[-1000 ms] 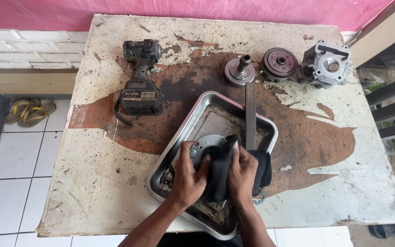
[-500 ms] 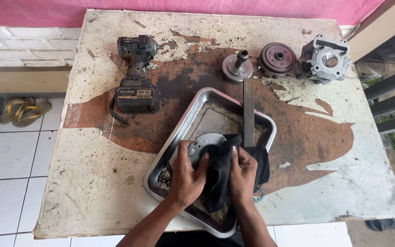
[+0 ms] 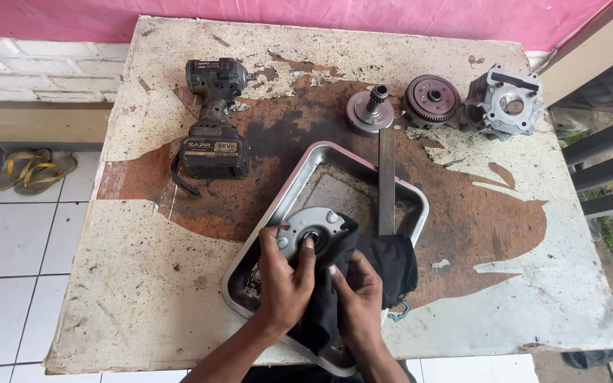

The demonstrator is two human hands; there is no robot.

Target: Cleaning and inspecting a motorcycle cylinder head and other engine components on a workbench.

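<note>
While both hands (image 3: 321,287) grip it, the round metal plate (image 3: 312,230) seemingly rests in black cloth (image 3: 384,259).

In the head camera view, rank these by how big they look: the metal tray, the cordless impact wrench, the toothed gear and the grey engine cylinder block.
1. Rectangular silver metal tray, partly covered by hands and cloth.
2. Dark cordless impact wrench.
3. Grey cast-metal engine cylinder block.
4. Round dark toothed gear.
The block and gear look close in size, so their order is unsure.

Dark label with pale patch (image 3: 211,147), drill battery (image 3: 214,152)
</note>
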